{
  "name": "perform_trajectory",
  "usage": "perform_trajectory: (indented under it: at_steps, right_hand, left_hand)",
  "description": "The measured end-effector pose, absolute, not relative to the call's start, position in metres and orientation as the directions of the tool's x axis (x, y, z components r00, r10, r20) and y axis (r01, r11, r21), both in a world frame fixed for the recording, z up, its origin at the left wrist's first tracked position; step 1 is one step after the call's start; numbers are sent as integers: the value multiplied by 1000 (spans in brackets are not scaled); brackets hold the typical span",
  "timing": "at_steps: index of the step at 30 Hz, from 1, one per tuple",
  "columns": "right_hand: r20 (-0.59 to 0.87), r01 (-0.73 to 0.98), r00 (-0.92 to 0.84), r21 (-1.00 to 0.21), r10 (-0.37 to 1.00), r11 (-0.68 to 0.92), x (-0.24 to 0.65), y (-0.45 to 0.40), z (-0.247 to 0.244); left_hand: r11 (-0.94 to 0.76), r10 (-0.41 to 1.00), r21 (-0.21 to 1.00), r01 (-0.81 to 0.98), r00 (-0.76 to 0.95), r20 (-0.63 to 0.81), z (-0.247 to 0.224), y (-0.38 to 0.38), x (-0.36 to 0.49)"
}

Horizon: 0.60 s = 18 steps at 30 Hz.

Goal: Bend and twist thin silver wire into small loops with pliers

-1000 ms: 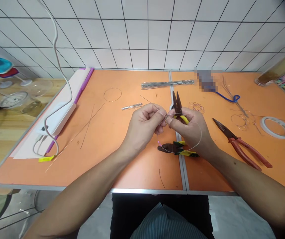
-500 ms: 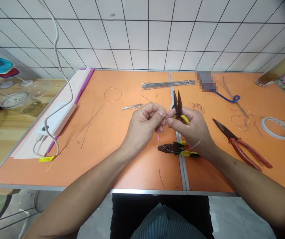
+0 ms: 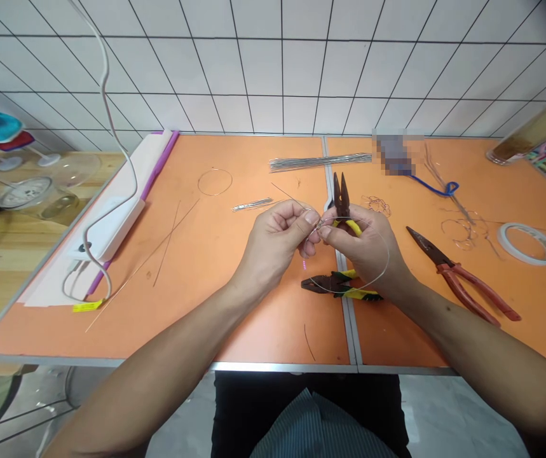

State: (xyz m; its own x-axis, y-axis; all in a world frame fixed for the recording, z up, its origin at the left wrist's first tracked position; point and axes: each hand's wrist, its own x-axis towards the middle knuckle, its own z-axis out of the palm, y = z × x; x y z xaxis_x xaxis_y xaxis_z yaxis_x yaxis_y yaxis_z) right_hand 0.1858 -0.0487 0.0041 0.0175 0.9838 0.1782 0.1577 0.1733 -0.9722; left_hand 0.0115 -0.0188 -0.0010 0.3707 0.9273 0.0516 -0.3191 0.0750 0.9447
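Observation:
Between both hands is a thin wire loop (image 3: 388, 257), which hangs in a curve below my right hand. My left hand (image 3: 277, 238) pinches the wire between thumb and fingers, and a loose wire end points up and left. My right hand (image 3: 365, 245) pinches the same wire close by, fingertips almost touching the left ones. Pliers with yellow handles (image 3: 342, 194) stand jaws up by the right fingers; whether the hand holds them is unclear. Below lie yellow and black pliers (image 3: 323, 284). A small pink piece (image 3: 304, 264) hangs under the left fingertips.
Red-handled pliers (image 3: 458, 273) and a white tape roll (image 3: 502, 245) lie right on the orange table (image 3: 158, 331). Wire bundles (image 3: 320, 163) lie at the back. A power strip (image 3: 122, 235) with a white cable is left; a glass (image 3: 515, 143) stands back right.
The view has shifted very slightly. Both hands keep their hold on the wire, and the hanging loop and pink piece have moved a little to the right.

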Motion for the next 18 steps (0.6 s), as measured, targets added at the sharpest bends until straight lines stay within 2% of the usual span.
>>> perform_trajectory:
  at_steps: [4, 7, 10, 12, 15, 18]
  right_hand:
    - [164, 163, -38, -972, 986, 168, 191, -48, 3]
    - [178, 284, -92, -938, 980, 198, 204, -43, -3]
    - [293, 517, -136, -794, 947, 320, 219, -35, -14]
    - [367, 608, -195, -683, 910, 405, 226, -30, -21]
    - [451, 662, -293, -541, 843, 519, 230, -27, -29]
    - [503, 661, -333, -480, 798, 577, 229, -29, -32]
  left_hand:
    - [53, 935, 947, -317, 349, 65, 2, -17, 9]
    - [34, 942, 943, -332, 327, 81, 5, -15, 6]
    - [24, 948, 942, -335, 306, 85, 6, -11, 4]
    - [22, 952, 945, -328, 294, 80, 6, -9, 2]
    - [26, 953, 947, -319, 293, 73, 5, -8, 2]
    - [31, 951, 948, -318, 302, 71, 5, -8, 3]
